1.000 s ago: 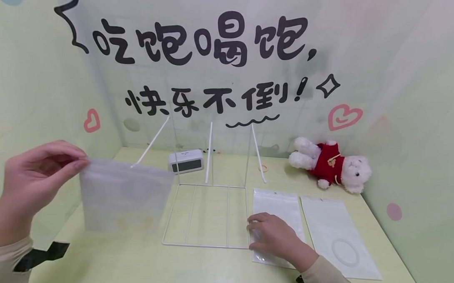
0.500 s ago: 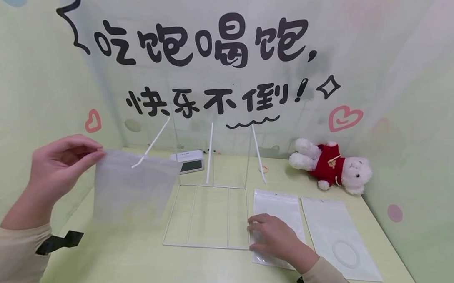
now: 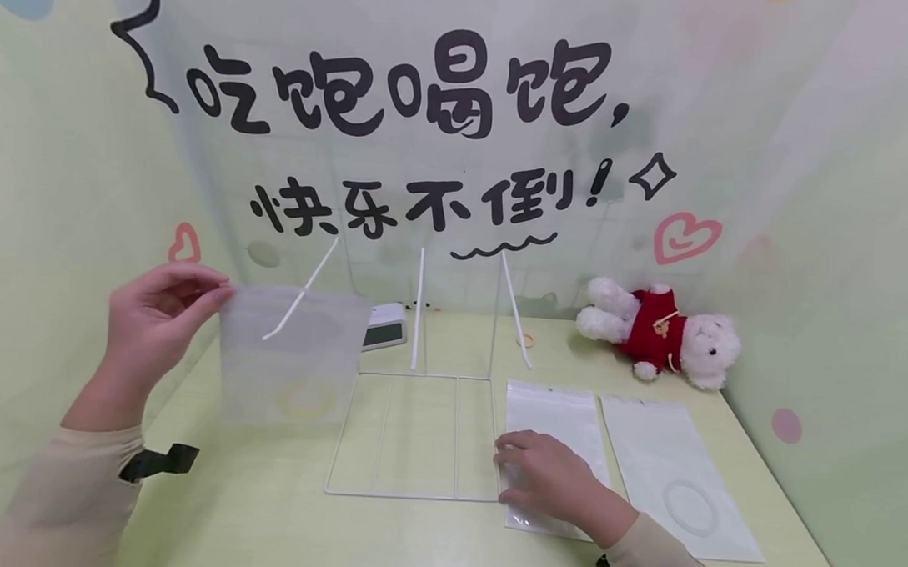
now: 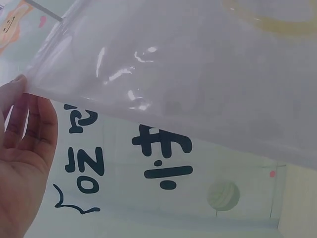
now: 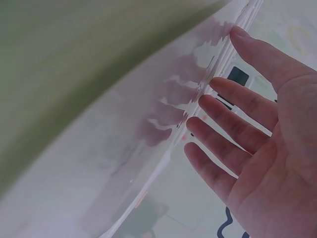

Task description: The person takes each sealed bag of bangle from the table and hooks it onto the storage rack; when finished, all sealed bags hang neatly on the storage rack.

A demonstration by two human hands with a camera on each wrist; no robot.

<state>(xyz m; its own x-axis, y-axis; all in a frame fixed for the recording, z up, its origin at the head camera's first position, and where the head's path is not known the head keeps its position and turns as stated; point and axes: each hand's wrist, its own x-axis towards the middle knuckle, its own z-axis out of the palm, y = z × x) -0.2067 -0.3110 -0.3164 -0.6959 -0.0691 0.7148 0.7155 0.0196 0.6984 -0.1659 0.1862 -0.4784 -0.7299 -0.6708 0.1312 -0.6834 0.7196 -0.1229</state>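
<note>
Between thumb and fingers, my left hand [image 3: 152, 323] pinches the upper left corner of a translucent flat plastic bag [image 3: 286, 353]. A blurry yellow ring [image 4: 292, 27] shows at the bag. The slanted left prong of a white wire rack [image 3: 416, 497] crosses the bag in the head view; whether they touch I cannot tell. My right hand [image 3: 552, 479] lies over a white zip bag [image 3: 551, 404], its fingertips at the right edge of the rack's base. In the right wrist view its fingers are extended beside a glossy bag surface, gripping nothing.
Right of the zip bag lies a second white bag [image 3: 644, 432] with a ring outline on it. A plush bear [image 3: 651, 324] in red lies at the back right. Behind the rack stand a small white digital clock [image 3: 385, 327] and an orange band [image 3: 525, 339].
My left hand has moved right and slightly up with the bag, which now covers part of the clock. My right hand has stayed in place by the rack base.
</note>
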